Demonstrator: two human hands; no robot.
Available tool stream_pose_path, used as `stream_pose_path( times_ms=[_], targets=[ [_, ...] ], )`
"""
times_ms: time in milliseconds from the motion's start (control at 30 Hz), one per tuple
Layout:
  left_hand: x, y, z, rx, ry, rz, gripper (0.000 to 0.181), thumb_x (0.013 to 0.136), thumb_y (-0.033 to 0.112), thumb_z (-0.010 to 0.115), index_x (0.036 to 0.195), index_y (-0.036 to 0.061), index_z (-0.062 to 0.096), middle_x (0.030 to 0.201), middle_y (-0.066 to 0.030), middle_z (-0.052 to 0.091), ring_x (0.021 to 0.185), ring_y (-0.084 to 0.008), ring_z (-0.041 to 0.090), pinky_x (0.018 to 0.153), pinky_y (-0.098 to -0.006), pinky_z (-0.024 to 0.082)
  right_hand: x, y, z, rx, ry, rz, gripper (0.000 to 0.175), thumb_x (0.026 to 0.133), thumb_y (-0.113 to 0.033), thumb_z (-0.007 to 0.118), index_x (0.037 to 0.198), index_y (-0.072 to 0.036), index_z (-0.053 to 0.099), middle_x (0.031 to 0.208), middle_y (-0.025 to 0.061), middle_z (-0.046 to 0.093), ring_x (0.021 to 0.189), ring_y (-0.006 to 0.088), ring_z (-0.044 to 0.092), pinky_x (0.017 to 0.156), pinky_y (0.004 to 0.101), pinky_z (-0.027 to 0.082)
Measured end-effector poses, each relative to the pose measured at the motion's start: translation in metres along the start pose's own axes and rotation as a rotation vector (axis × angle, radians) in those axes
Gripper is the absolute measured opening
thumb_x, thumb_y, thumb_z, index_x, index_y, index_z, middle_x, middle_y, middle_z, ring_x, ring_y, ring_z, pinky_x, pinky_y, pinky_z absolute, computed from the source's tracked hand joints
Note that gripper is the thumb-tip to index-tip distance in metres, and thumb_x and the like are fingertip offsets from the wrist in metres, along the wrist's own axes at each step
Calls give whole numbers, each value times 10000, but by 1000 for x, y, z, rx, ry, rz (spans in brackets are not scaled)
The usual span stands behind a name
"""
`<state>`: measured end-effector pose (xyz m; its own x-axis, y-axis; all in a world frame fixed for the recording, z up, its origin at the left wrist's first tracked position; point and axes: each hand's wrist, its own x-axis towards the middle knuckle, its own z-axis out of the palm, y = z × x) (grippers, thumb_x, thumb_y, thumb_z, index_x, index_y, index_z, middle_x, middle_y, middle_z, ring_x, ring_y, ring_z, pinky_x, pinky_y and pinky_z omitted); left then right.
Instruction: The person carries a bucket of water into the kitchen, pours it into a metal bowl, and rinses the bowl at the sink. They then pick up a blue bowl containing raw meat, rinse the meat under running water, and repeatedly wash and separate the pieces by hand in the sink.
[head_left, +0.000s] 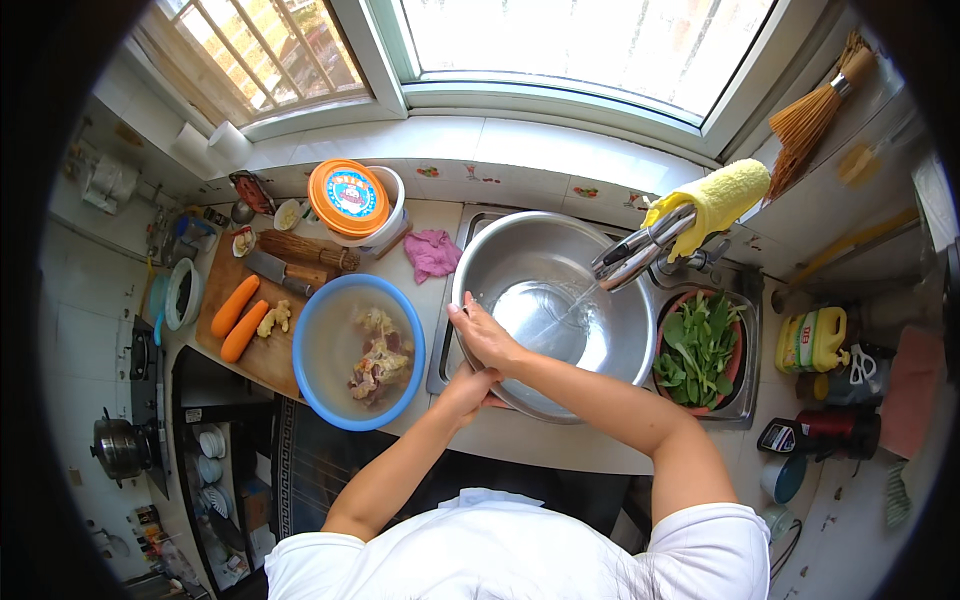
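Observation:
Both my hands are at the left rim of a large stainless steel basin (600, 345) that stands over the sink. My right hand (484, 330) lies across the rim, thumb and fingers apart, partly inside the basin. Just below it, against the basin's outer side, my left hand (466, 391) is partly hidden; its grip cannot be told. A chrome faucet (634, 251), wrapped with a yellow cloth (709, 202), runs a thin stream of water into the basin. Left of my hands, a blue-rimmed basin (300, 375) holds cloudy water and raw meat pieces (381, 360).
A cutting board (266, 371) bears carrots (244, 330), ginger (275, 318) and a cleaver (266, 268). A pink cloth (431, 255) and an orange-lidded tub (349, 196) stand behind. Leafy greens (697, 349) fill a colander in the right sink bowl. A yellow jug (810, 340) is farther right.

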<state>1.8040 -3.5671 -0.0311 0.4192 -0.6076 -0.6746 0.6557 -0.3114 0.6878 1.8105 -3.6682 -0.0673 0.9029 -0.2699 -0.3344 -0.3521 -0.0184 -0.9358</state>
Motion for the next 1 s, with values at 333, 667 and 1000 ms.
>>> stream_pose_path(
  times_ms=[333, 667, 1000],
  targets=[
    [-14, -3, 28, 53, 91, 37, 324, 764, 36, 499, 1071, -66, 480, 948, -128, 578, 800, -228, 618, 611, -343, 566, 125, -8, -154, 495, 988, 470, 969, 857, -592, 353, 1163, 317, 214, 1246, 489, 200, 1230, 522, 234, 1027, 521, 223],
    [11, 16, 2, 58, 87, 109, 315, 755, 37, 513, 1053, -59, 479, 939, -128, 571, 739, -224, 623, 525, -308, 548, -43, -12, -46, 209, -412, 129, 615, 952, -483, 253, 1422, -93, 188, 1489, 71, 119, 1368, 199, 98, 1102, 311, 85],
    [-2, 10, 22, 67, -17, -56, 397, 768, 26, 495, 1147, -58, 413, 1007, -146, 552, 825, -239, 620, 536, -327, 567, 27, 128, -185, -863, 578, -572, 493, 842, -102, 450, 1310, 23, 357, 1308, 202, 380, 1221, 364, 355, 1023, 434, 282]
  ],
)
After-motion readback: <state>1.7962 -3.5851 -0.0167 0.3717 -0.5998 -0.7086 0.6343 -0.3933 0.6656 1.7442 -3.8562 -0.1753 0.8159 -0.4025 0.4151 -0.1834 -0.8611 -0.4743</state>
